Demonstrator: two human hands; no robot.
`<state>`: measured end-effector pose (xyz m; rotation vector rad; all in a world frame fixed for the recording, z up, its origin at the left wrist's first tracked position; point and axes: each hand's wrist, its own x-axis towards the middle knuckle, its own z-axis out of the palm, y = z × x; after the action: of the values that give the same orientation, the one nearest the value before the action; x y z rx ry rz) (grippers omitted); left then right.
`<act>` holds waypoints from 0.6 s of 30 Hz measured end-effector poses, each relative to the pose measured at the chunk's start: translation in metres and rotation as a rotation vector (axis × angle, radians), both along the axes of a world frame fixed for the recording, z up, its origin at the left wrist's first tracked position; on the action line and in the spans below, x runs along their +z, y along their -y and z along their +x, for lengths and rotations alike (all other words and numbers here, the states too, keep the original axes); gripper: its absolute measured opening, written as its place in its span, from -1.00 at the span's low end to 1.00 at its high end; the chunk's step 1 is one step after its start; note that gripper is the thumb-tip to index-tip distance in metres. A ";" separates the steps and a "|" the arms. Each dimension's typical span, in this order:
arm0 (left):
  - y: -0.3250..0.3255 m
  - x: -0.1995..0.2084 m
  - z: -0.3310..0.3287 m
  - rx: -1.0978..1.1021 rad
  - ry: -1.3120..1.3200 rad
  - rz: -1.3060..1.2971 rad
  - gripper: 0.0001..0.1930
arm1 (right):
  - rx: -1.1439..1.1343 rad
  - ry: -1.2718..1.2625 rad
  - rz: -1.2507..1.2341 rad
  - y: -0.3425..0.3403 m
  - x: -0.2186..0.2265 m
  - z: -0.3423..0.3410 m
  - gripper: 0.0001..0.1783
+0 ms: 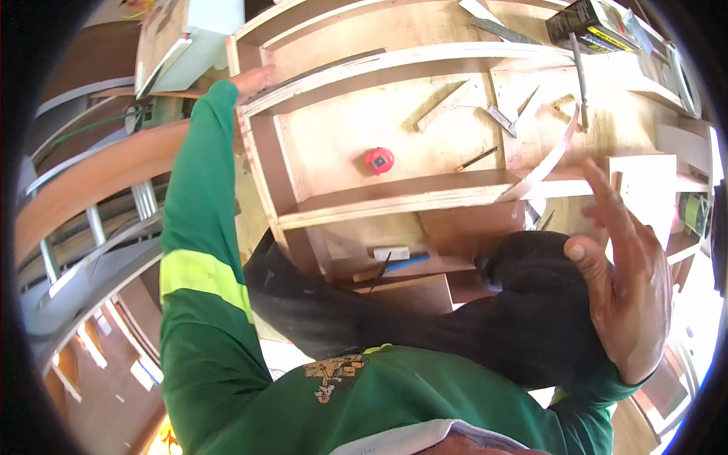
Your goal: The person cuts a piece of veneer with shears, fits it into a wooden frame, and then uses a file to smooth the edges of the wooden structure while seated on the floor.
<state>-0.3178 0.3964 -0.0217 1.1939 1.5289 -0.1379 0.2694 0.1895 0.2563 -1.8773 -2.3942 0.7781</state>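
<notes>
A large wooden frame (394, 203) with long compartments lies before me. My left hand (256, 82) reaches to its far left end, its fingers bent over the end board; part of them is hidden. My right hand (629, 292) is raised at the right, empty, with thumb and fingers apart. It is nearest to a pale wooden block (644, 176). Inside the middle compartment lie a red tape measure (379, 160), a pencil (476, 158) and a small metal-and-wood square-like tool (502, 121). A pale curved strip (551, 161) crosses the frame's near rail.
A black box (588, 29) and a metal bar (579, 80) lie at the far right. My dark-trousered leg (425, 326) extends across the near compartment, close to a white block (391, 252) and a blue tool (408, 263). A curved brown board (106, 174) and metal rails stand left.
</notes>
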 end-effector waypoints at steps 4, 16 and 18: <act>0.080 0.101 0.093 0.077 -0.082 0.443 -0.07 | -0.099 0.002 0.104 0.044 0.010 0.023 -0.45; 0.414 0.021 0.237 -0.095 0.144 0.273 -0.42 | -0.127 0.024 0.254 0.108 0.015 0.039 -0.51; 0.411 0.004 0.224 -0.199 0.140 0.435 -0.41 | -0.167 -0.010 0.186 0.112 0.014 0.046 -0.46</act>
<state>-0.0937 -0.0143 -0.0181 1.6643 1.3518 0.1530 0.3154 0.0776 0.2699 -1.9593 -2.1817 0.5331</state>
